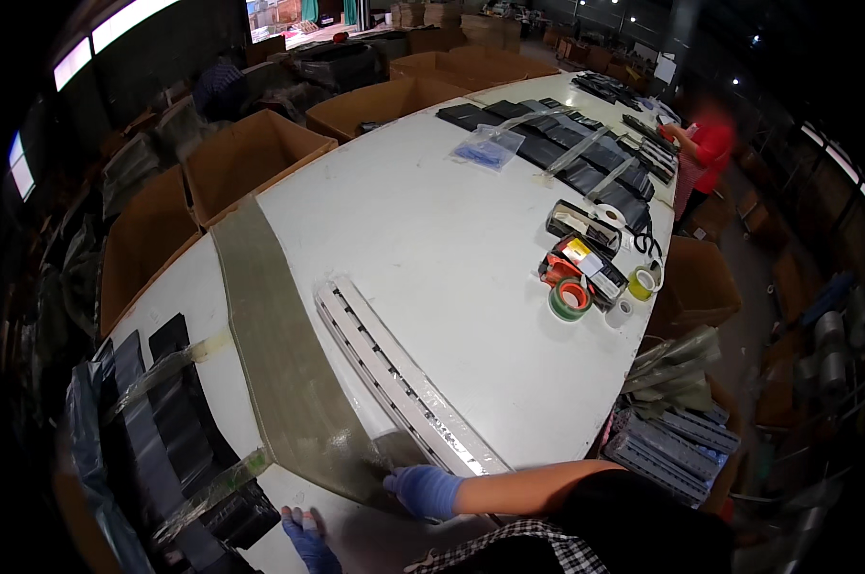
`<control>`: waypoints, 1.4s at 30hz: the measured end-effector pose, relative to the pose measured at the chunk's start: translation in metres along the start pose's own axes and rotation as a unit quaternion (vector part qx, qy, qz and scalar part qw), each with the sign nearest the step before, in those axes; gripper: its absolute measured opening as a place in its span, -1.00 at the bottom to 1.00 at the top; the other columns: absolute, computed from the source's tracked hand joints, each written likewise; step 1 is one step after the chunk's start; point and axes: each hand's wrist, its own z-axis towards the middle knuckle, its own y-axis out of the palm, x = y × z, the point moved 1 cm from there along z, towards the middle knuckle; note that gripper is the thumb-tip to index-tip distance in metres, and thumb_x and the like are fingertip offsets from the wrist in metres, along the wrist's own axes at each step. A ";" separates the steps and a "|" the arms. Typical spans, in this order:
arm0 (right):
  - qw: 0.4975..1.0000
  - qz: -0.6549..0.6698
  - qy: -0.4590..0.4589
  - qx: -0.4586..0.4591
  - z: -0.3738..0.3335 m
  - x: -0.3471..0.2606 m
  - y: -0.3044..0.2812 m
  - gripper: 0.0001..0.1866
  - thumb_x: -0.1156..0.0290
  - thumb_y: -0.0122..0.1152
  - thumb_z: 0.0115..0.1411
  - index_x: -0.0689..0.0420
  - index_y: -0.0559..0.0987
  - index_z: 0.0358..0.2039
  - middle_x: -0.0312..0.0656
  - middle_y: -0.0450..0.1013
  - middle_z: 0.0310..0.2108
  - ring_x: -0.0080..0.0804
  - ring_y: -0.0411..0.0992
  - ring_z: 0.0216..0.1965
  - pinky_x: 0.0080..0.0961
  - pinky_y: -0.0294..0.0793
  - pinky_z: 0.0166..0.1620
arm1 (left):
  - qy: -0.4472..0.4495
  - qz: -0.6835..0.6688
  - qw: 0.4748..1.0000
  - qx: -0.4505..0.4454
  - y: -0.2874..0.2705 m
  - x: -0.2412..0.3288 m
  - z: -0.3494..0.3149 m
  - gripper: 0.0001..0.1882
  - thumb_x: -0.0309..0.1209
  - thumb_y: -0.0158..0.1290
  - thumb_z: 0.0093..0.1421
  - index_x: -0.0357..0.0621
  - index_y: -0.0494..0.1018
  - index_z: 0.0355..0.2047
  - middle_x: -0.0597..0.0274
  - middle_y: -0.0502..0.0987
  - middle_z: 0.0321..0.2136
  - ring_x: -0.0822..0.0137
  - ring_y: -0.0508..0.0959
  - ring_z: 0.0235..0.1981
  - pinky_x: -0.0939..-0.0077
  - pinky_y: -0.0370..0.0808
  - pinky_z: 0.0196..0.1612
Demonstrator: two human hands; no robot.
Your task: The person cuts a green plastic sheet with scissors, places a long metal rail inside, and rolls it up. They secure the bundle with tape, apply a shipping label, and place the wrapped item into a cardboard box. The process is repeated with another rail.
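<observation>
A long olive-grey plastic sleeve (279, 335) lies flat across the white table (451, 249), running from the far edge to the near one. My right hand (426, 492), in a blue glove, is closed on the sleeve's near right corner. Beside it, long white slotted strips (394, 368) in clear wrap reach under my right forearm. At the near edge my left hand (308, 542), gloved in blue with pale fingertips, has its fingers stretched out and apart. It holds nothing and is nearest to taped bundles of black packages (179, 421).
Tape rolls (570, 298), tape dispensers (585, 258) and black scissors (647, 244) sit along the right edge. Farther off lie black packages (576, 153) and a clear bag (488, 148). Cardboard boxes (251, 163) line the far side. A person in red (708, 148) stands at the far right.
</observation>
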 end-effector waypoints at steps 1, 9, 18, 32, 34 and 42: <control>0.992 0.107 0.040 -0.058 -0.001 -0.010 -0.027 -0.57 0.35 0.21 0.03 0.25 0.45 -0.08 0.10 0.45 -0.15 0.07 0.45 -0.10 -0.21 0.43 0.00 | 0.069 0.033 0.997 -0.026 0.005 -0.008 -0.015 -0.16 -0.27 0.15 0.21 -0.05 -0.15 0.33 0.10 0.01 0.28 0.06 0.37 0.13 0.27 0.06 0.23; 0.968 0.087 0.225 0.069 -0.014 -0.019 0.010 0.18 -0.16 0.34 -0.05 0.29 -0.06 0.33 0.33 0.07 0.20 0.23 0.11 0.25 -0.14 0.15 0.27 | -0.131 -0.072 0.968 -0.201 0.091 0.024 -0.024 -0.55 -0.37 0.12 0.22 -0.17 0.31 0.09 0.21 0.47 -0.39 0.42 0.48 -0.44 0.71 0.39 -0.49; 0.715 0.692 0.078 0.059 0.021 -0.014 0.010 -0.40 0.41 0.35 0.04 0.22 0.37 0.10 -0.07 0.49 -0.16 -0.27 0.48 -0.16 -0.36 0.50 -0.09 | -0.062 -0.303 0.947 -0.083 0.116 0.010 -0.018 -0.55 -0.07 0.12 0.20 -0.02 0.33 -0.02 0.24 0.36 0.04 0.28 0.35 0.07 0.15 0.36 0.11; 0.933 0.004 0.330 0.140 -0.027 0.038 -0.084 0.28 -0.10 0.46 -0.18 0.31 -0.07 0.35 0.22 0.07 0.24 0.08 0.12 0.26 -0.18 0.19 0.26 | 0.284 0.697 0.658 0.025 0.066 0.029 -0.113 0.07 0.23 0.17 -0.05 -0.07 0.02 0.33 -0.19 -0.01 0.28 -0.25 0.01 0.29 -0.13 -0.07 0.32; 0.932 0.066 0.343 0.096 -0.015 0.050 -0.095 0.29 -0.04 0.48 -0.19 0.32 -0.11 0.35 0.23 0.09 0.23 0.06 0.21 0.22 -0.26 0.26 0.25 | 0.235 0.745 0.615 -0.110 0.094 0.024 -0.109 0.07 0.29 0.11 -0.03 0.00 -0.01 0.35 -0.21 -0.07 0.30 -0.28 -0.05 0.31 -0.22 -0.18 0.32; 0.837 0.505 0.181 0.107 -0.100 0.129 -0.112 0.07 0.31 0.46 -0.14 0.31 0.05 0.31 0.02 0.37 0.05 -0.23 0.39 0.05 -0.41 0.37 0.13 | 0.291 0.660 0.675 -0.156 0.211 -0.018 -0.049 -0.07 0.24 0.04 0.08 -0.04 0.12 0.32 -0.24 0.07 0.30 -0.24 0.05 0.32 -0.08 -0.05 0.34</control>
